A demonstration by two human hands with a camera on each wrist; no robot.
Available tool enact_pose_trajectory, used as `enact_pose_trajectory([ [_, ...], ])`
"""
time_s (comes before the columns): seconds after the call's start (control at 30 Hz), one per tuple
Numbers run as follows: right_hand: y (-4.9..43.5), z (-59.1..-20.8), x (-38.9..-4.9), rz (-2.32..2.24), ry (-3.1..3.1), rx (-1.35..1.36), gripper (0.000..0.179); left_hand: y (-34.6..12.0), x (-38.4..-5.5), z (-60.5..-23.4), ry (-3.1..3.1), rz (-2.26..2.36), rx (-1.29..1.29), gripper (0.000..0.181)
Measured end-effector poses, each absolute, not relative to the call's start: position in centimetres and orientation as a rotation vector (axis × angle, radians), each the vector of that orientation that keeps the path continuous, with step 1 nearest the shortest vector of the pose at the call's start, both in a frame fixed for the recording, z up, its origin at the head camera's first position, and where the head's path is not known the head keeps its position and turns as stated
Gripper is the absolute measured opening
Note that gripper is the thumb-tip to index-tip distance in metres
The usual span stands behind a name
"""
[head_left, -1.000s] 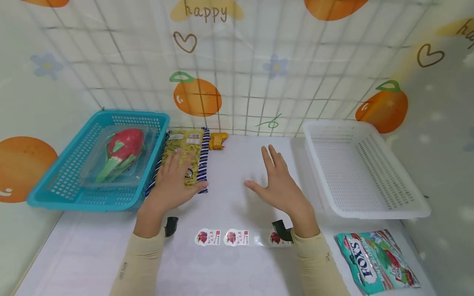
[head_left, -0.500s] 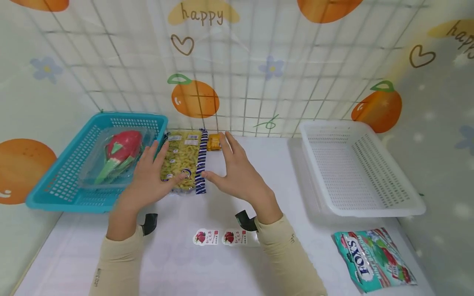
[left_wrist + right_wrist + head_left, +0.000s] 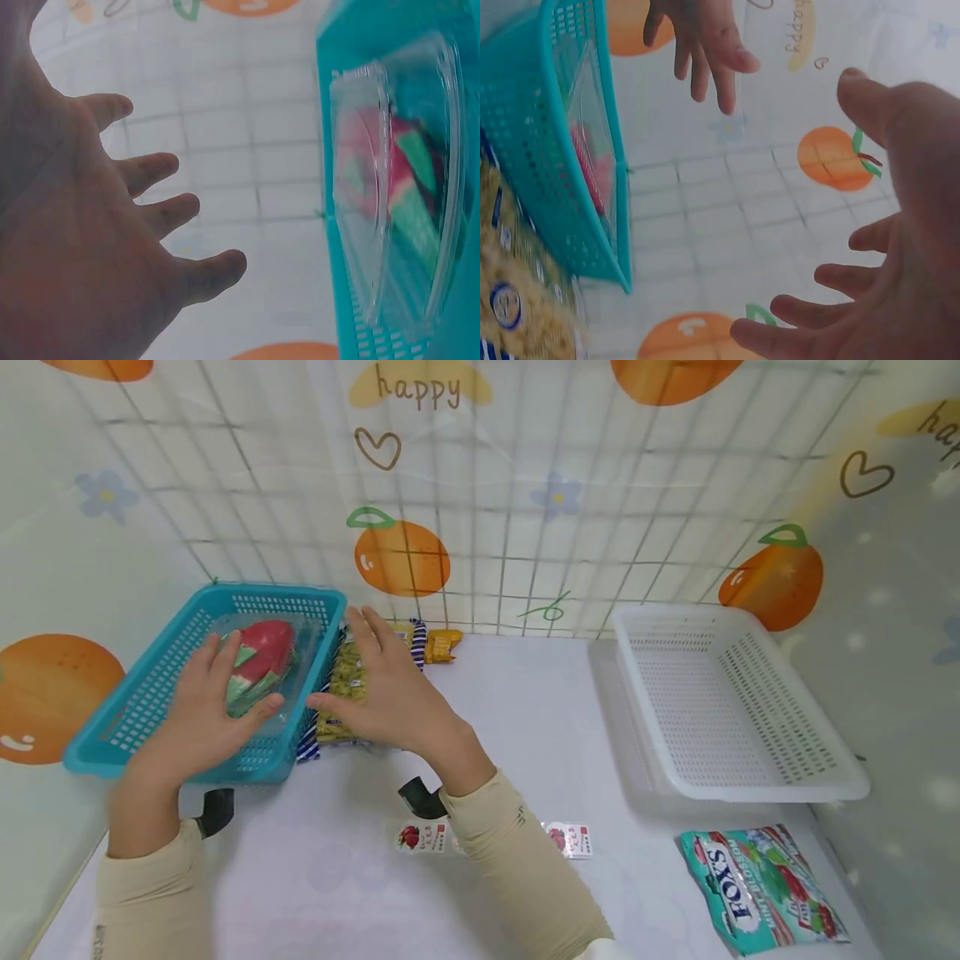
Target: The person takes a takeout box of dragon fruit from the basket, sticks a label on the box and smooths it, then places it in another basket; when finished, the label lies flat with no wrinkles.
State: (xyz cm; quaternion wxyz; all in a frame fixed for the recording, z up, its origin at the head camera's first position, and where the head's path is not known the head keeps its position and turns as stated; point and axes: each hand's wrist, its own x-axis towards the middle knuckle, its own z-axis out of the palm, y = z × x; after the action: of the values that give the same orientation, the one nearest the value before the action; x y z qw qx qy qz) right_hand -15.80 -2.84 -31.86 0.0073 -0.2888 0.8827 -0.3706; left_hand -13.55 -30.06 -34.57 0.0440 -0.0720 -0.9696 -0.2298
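Note:
My left hand (image 3: pixel 202 718) hovers over the teal basket (image 3: pixel 318 610), fingers spread and holding nothing. Inside that basket lies a clear plastic box (image 3: pixel 442 187) with a red dragon fruit (image 3: pixel 268 647) with green tips in it; in the head view the hand partly covers both. My right hand (image 3: pixel 397 697) is held above the pasta bag (image 3: pixel 347 672), a clear pack with blue-striped ends, beside the basket. Its fingers are extended, its thumb points toward the basket's right rim, and nothing is in its grasp. In the right wrist view both hands show with straight fingers.
A small orange packet (image 3: pixel 442 646) lies behind the pasta bag. At the right stands a white basket (image 3: pixel 750 789), with a teal Fox's candy bag (image 3: pixel 761 889) in front. Dragon fruit stickers (image 3: pixel 422 837) lie on the table, partly hidden by the right sleeve. A grid wall (image 3: pixel 495 527) rises behind.
Both hands have moved left: the left from over the pasta bag to over the teal basket, the right from mid-table to over the pasta bag. The objects stay in place.

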Motion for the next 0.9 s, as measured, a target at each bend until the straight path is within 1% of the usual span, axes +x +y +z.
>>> enact_pose_trajectory([
  [0.13, -4.9, -31.1, -15.7, -1.106, 2.79, -0.93, 0.106, -32.0, -13.5, -34.6, -2.986, -0.728, -0.224, 0.094],
  [0.27, -7.0, -30.5, -15.5, -1.037, 2.812, -0.898, 0.105, -33.7, -13.4, -34.2, -3.029, -0.734, -0.219, 0.094],
  [0.57, -10.8, -30.8, -14.9, -1.099, 2.802, -0.872, 0.105, -36.9, -13.8, -33.4, -3.049, -0.824, -0.264, 0.105],
  [0.9, -14.4, -32.2, -14.4, -1.019, 2.727, -0.816, 0.106, -38.8, -14.8, -34.1, -3.07, -0.858, -0.289, 0.114],
])
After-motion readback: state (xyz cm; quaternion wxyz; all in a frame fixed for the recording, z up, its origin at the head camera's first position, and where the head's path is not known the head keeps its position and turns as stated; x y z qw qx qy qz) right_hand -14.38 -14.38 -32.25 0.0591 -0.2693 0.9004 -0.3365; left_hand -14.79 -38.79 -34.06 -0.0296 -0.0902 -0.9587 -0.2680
